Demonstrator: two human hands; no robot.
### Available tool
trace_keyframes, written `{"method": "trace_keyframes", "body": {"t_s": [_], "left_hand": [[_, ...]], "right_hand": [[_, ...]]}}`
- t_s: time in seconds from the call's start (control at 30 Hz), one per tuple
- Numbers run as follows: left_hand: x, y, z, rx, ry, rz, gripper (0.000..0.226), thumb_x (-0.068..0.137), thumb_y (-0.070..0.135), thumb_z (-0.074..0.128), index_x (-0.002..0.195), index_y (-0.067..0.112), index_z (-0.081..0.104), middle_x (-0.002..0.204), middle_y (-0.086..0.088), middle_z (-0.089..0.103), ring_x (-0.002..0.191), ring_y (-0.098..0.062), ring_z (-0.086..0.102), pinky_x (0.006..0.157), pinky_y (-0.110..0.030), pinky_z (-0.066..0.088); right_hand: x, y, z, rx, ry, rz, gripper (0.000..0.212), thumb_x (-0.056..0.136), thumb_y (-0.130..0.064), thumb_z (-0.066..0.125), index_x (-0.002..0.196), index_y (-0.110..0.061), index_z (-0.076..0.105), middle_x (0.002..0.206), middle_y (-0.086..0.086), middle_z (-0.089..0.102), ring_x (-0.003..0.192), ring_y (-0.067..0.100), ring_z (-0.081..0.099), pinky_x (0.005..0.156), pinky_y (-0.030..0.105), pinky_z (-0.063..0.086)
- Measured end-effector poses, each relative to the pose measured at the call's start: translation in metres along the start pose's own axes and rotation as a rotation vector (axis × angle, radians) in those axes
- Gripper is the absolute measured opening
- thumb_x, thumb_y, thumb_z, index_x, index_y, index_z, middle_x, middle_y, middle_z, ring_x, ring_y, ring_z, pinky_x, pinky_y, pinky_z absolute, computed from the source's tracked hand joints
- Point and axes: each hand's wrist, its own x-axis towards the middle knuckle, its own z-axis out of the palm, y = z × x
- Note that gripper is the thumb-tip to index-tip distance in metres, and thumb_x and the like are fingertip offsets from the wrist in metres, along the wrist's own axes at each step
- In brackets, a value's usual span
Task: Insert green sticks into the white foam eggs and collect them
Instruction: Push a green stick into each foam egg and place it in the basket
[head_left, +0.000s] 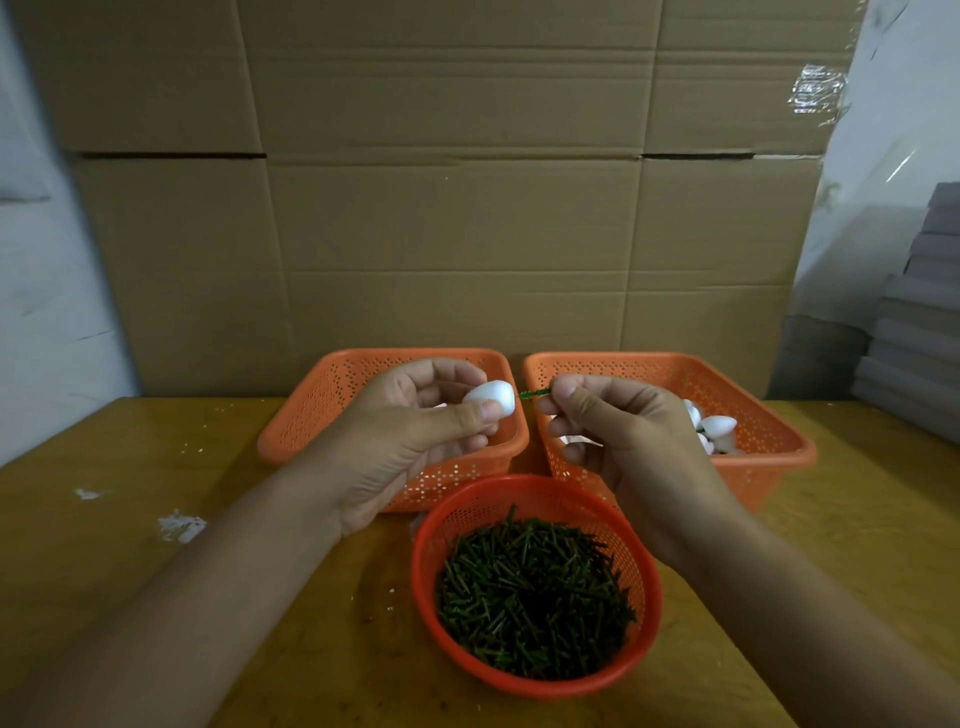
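nearest to the person, a round red basket (644, 582) sits on the wooden tabletop (130, 545), and it is full of green sticks (530, 592) all heaped up. a few white crumbs (179, 527) lie on the tabletop off to the left. above the round basket both hands are held up close together. the left hand (410, 441) holds a white foam egg (489, 399), with its thumb and fingers (457, 421) curled round it and pinching it. the right hand (618, 431) pinches one green stick (535, 393) between its thumb and fingers, and the other fingers are curled in. the stick points left at the egg, and its tip is right at the egg's side, but it is hard to tell if it has gone in. behind the hands are two orange baskets with little holes, standing side by side and just apart. the left orange basket (311, 415) is mostly hidden by the left hand. the right orange basket (769, 431) has some white eggs on sticks (717, 428) lying in it. far back, big brown cardboard (447, 208) stands up like a wall. on the far right there is a grey stack (914, 338) of flat things beside a white sheet (893, 156).
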Motion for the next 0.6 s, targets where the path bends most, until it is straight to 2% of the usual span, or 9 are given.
{"method": "trace_keyframes", "body": {"t_s": [0.23,0.37,0.6], "left_hand": [[-0.001,-0.002,0.005,0.009,0.005,0.001,0.042,0.061,0.017,0.086,0.100,0.014,0.069,0.098,-0.005,0.075,0.089,-0.018,0.073,0.073,-0.024,0.059],[-0.002,-0.003,0.008,0.031,0.022,0.016,0.039,0.062,0.018,0.085,0.098,0.014,0.070,0.099,-0.005,0.075,0.088,-0.019,0.074,0.073,-0.025,0.058],[-0.003,-0.005,0.012,0.075,0.054,0.051,0.037,0.062,0.021,0.087,0.095,0.015,0.071,0.104,-0.010,0.074,0.088,-0.022,0.074,0.076,-0.027,0.059]], "right_hand": [[-0.004,0.000,0.003,-0.030,-0.038,-0.019,0.009,0.089,-0.016,0.067,0.083,-0.016,0.075,0.081,0.005,0.076,0.068,0.005,0.065,0.055,0.018,0.050],[-0.005,0.000,0.005,-0.053,-0.056,-0.040,0.018,0.089,-0.016,0.068,0.075,-0.019,0.078,0.079,0.005,0.075,0.067,0.005,0.063,0.054,0.017,0.049],[-0.006,0.000,0.006,-0.065,-0.060,-0.066,0.013,0.086,-0.016,0.069,0.075,-0.017,0.077,0.076,0.005,0.073,0.064,0.005,0.059,0.051,0.018,0.046]]}}
